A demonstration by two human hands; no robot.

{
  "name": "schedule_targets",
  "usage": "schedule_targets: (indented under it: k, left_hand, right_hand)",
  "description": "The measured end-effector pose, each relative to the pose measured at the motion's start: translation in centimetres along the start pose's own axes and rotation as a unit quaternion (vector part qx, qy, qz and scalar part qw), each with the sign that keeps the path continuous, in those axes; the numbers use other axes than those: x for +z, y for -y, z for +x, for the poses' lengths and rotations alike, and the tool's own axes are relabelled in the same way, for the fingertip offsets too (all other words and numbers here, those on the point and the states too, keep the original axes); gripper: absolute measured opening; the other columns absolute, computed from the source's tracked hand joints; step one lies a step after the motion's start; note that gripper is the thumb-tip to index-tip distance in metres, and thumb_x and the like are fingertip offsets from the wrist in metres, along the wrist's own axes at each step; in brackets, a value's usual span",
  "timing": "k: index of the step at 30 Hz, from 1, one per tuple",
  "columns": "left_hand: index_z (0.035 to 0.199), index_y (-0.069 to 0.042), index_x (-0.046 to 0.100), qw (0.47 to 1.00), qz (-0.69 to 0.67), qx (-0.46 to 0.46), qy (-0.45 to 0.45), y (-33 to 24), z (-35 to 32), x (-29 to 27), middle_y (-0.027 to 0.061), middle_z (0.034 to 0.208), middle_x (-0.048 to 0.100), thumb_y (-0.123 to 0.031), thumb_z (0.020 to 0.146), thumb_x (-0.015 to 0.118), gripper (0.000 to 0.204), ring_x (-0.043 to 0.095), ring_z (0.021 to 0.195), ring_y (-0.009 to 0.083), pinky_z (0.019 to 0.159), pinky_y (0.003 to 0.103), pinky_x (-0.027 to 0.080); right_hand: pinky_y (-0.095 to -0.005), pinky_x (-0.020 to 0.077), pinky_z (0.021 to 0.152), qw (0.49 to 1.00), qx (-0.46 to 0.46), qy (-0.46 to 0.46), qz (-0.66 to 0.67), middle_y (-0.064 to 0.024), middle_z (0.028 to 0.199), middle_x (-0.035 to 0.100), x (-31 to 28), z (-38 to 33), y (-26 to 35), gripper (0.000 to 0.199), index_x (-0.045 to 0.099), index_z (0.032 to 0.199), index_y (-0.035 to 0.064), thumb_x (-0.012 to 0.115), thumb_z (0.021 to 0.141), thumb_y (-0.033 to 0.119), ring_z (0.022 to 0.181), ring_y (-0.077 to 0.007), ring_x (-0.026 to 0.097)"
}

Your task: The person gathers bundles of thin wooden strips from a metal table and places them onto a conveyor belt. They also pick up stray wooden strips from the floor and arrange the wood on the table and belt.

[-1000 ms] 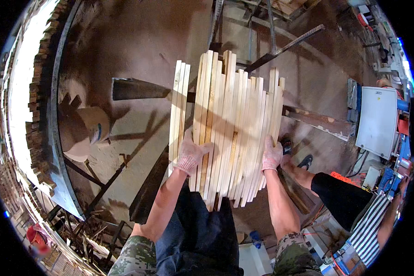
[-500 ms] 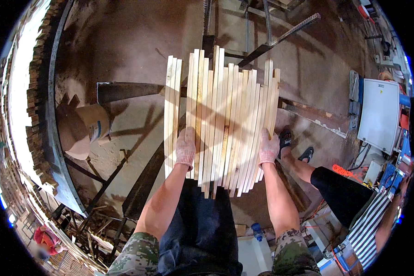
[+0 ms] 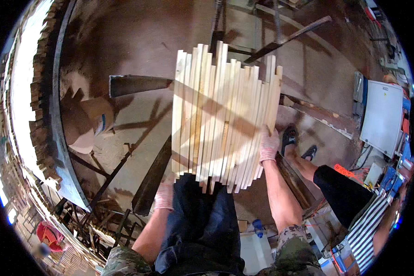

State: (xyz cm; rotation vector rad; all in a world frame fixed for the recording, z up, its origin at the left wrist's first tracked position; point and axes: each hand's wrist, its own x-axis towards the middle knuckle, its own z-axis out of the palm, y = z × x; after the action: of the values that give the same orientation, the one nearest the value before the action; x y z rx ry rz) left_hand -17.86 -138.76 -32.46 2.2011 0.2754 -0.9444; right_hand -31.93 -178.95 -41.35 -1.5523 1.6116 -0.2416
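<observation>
The right hand [image 3: 268,146] grips the bundle of wooden slats [image 3: 223,117] at centre frame, fingers curled round its edge. The left hand [image 3: 164,195] sits below the bundle's lower left corner; its finger position cannot be told.

White rectangular panel [image 3: 381,117], screen-like, face blank, stands on the floor well right of the bundle of wooden slats [image 3: 223,117]. Small blue container [image 3: 258,227] on the floor below the bundle. No labels or signs legible.

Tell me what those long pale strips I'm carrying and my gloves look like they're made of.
Strips: apparently raw, unfinished light wood, with pale yellow faces, faint grain and square-cut ends. Gloves on the left hand and right hand: probably knitted fabric, whitish-pink with a speckled, textured weave; any coating can't be made out.
</observation>
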Motion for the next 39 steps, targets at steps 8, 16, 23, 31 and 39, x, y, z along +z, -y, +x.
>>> schedule_targets:
  k: [8,16,23,31,39]
  left_hand:
    - [0.154,-0.001,0.050,0.974,-0.136,-0.071,0.167,6.4,3.9,-1.5,0.0136,0.149,0.060,-0.034,0.101,0.067,0.064,0.056,0.136,0.0273,0.117,0.040,0.041]
    - [0.162,0.003,0.034,0.988,-0.076,-0.088,0.101,-2.5,-8.5,-9.6,0.0242,0.154,0.055,-0.028,0.094,0.076,0.086,0.054,0.141,0.0315,0.117,0.037,0.043]
    - [0.151,0.007,0.051,0.973,-0.199,-0.108,0.050,5.5,-15.0,-19.1,0.0207,0.147,0.062,-0.035,0.095,0.073,0.073,0.057,0.139,0.0311,0.115,0.036,0.045]
    - [0.147,0.001,0.058,0.972,-0.226,-0.044,-0.038,13.7,-10.3,-33.6,0.0146,0.129,0.072,-0.029,0.095,0.074,0.062,0.069,0.109,0.0230,0.093,0.035,0.056]
    - [0.157,0.004,0.046,0.877,-0.444,0.009,-0.183,15.0,-3.9,-52.6,0.0189,0.147,0.060,-0.028,0.097,0.070,0.072,0.064,0.121,0.0269,0.098,0.041,0.053]
  right_hand:
    - [-0.0498,0.0517,0.101,0.990,0.037,0.004,-0.134,-0.0353,0.125,0.068,-0.4,1.0,1.5,0.088,0.059,0.138,-0.0069,0.065,0.092,0.067,0.120,-0.0481,0.066]
    - [-0.0418,0.0346,0.123,0.992,-0.042,0.065,-0.100,-0.0260,0.165,0.040,-6.4,-8.6,7.2,0.084,0.033,0.162,-0.0035,0.060,0.102,0.050,0.149,-0.0370,0.044]
    - [-0.0423,0.0436,0.113,0.953,-0.136,0.164,0.214,-0.0152,0.154,0.053,-11.4,-19.9,19.5,0.058,0.045,0.156,-0.0018,0.060,0.106,0.022,0.133,-0.0267,0.055]
    - [-0.0442,0.0524,0.108,0.923,-0.223,0.220,0.222,-0.0189,0.155,0.049,-1.6,-36.5,33.8,0.053,0.049,0.152,-0.0024,0.056,0.107,0.026,0.129,-0.0305,0.061]
    - [-0.0247,0.0520,0.078,0.875,-0.196,0.408,0.175,-0.0056,0.115,0.066,23.9,-46.2,39.8,0.055,0.051,0.152,-0.0021,0.070,0.102,0.016,0.091,-0.0132,0.064]
